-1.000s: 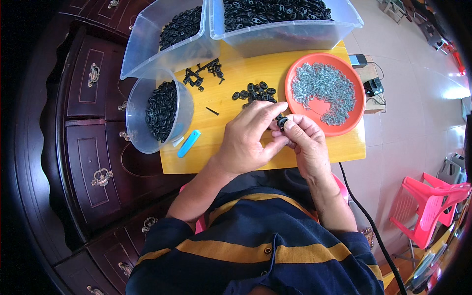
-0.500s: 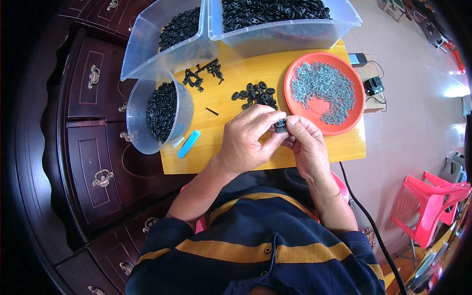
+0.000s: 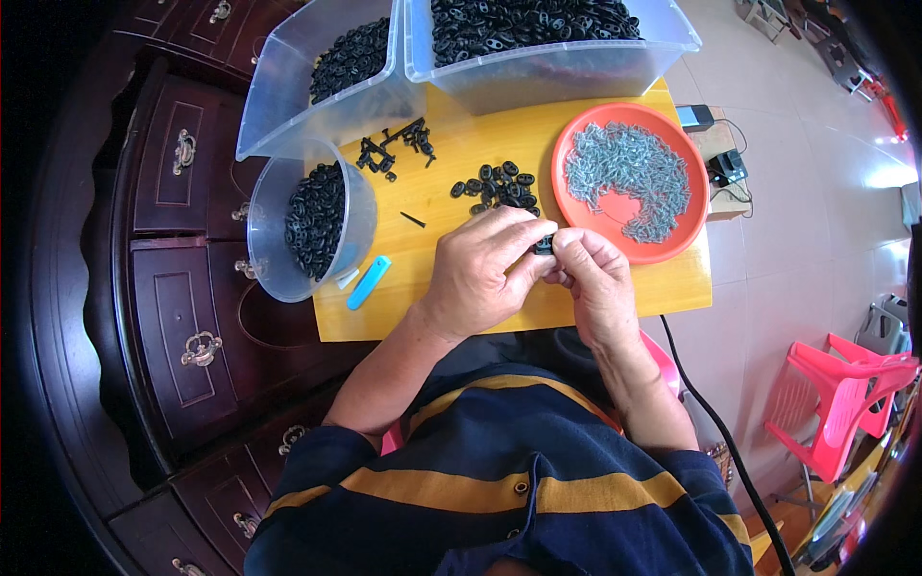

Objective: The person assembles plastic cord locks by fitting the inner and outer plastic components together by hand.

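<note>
A small black plastic cord lock [image 3: 545, 246] with two holes is pinched between the fingertips of both hands, mostly covered by them. My left hand [image 3: 483, 271] closes thumb and forefinger on its left side. My right hand [image 3: 596, 274] presses thumb and fingers against its right side. Just beyond the hands lies a loose group of black oval two-hole pieces [image 3: 498, 182] on the yellow table [image 3: 442, 307]. To the right, an orange-red plate [image 3: 624, 207] holds many small silvery metal pieces [image 3: 639, 168], probably springs.
A round clear tub [image 3: 361, 226] of black pieces stands at left. Two clear bins [image 3: 538, 82] of black parts sit along the far side. A light-blue tool [image 3: 369, 282], a thin black stick [image 3: 413, 220] and black plastic scraps [image 3: 394, 146] lie on the table. Dark drawers [image 3: 187, 317] flank the left.
The cord lock has tilted and drawn in between the fingers, so less of it shows. The right thumb has shifted slightly left over it. The arms stay nearly still.
</note>
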`<state>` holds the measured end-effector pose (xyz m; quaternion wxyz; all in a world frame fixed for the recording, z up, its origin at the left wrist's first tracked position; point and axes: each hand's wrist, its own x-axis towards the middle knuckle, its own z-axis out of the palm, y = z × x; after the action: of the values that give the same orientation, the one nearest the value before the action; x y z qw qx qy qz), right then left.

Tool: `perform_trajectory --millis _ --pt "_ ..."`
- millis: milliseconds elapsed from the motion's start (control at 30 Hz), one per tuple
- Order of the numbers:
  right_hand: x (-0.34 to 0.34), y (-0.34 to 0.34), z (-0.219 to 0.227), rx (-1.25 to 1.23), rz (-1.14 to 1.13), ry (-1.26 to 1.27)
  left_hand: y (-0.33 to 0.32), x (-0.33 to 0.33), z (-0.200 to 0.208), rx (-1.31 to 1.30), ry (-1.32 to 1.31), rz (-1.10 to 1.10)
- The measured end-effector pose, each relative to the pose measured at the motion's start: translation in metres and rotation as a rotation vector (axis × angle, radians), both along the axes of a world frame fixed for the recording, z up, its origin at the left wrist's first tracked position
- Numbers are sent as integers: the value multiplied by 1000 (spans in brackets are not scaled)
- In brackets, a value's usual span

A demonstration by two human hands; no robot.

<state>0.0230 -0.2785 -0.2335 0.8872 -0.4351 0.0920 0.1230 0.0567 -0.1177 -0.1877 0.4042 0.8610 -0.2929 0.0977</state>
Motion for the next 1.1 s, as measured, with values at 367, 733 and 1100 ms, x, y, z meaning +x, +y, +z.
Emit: perform_trajectory --millis 367,733,1100 --pt "-2 1 0 -75 -38 -46 -1 -3 -5 -46 16 -5" --pt "2 5 7 -93 -27 -24 5 6 -4 -76 18 -10" --pt "-2 3 11 -212 158 -57 28 2 15 -7 212 -83"
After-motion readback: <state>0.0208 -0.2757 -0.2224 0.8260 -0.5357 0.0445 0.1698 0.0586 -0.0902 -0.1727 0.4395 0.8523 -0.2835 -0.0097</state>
